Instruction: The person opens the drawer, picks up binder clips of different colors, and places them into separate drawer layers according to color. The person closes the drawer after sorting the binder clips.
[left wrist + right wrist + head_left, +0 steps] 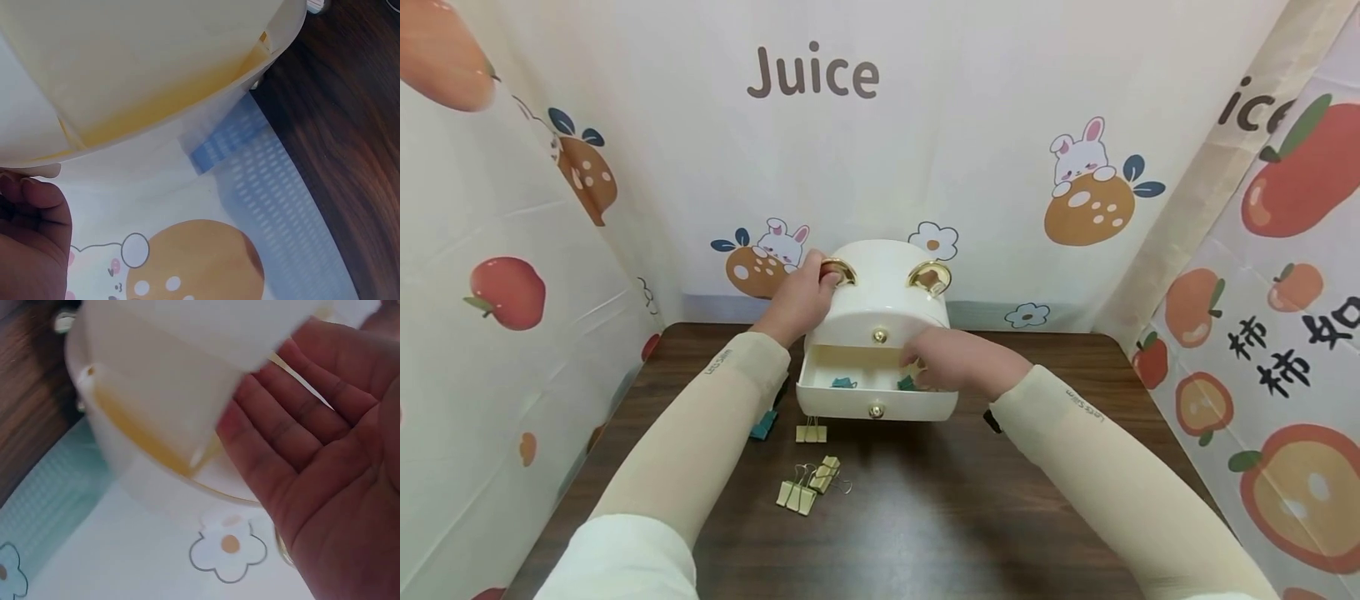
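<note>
A white storage box [880, 283] with gold ears stands at the back of the table. Its lower drawer [917, 406] is pulled out, and teal binder clips [843, 382] lie inside. My left hand [801, 293] holds the left gold ear [838, 271] with curled fingers; in the left wrist view this hand [34, 244] is partly cut off at the edge. Over the right side of the drawer reaches my right hand [962, 360]. In the right wrist view the fingers of that hand [325, 450] are extended, with some tips hidden behind a white panel; no held thing shows.
Several gold binder clips [796, 497] lie on the dark wooden table [970, 508], in front of the box and to its left. A teal clip [763, 425] lies beside my left forearm, and a black object [992, 420] sits by my right wrist. Printed cloth [1000, 125] hangs behind.
</note>
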The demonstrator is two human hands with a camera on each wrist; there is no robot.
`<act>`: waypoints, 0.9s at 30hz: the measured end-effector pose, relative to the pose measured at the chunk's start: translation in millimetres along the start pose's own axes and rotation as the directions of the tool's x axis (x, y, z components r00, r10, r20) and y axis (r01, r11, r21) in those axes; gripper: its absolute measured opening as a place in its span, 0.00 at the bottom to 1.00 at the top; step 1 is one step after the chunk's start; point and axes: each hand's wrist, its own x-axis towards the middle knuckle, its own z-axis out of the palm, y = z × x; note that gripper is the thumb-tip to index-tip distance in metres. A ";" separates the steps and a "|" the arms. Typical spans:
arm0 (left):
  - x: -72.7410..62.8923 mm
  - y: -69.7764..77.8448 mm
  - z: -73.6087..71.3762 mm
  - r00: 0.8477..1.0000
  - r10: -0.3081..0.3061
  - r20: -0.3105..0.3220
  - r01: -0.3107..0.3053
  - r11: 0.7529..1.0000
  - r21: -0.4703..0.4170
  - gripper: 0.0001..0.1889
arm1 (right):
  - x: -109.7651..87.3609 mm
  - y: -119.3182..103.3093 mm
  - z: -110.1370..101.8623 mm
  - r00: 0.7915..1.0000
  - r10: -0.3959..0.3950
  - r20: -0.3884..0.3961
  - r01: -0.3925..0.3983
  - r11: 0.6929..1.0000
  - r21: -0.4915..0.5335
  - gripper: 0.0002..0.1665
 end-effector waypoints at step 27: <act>-4.9 -5.9 -4.9 0.999 0.031 -0.010 -0.032 0.997 -0.076 0.25 | 8.8 41.2 -34.8 0.725 0.212 -0.655 -0.012 0.955 0.295 0.32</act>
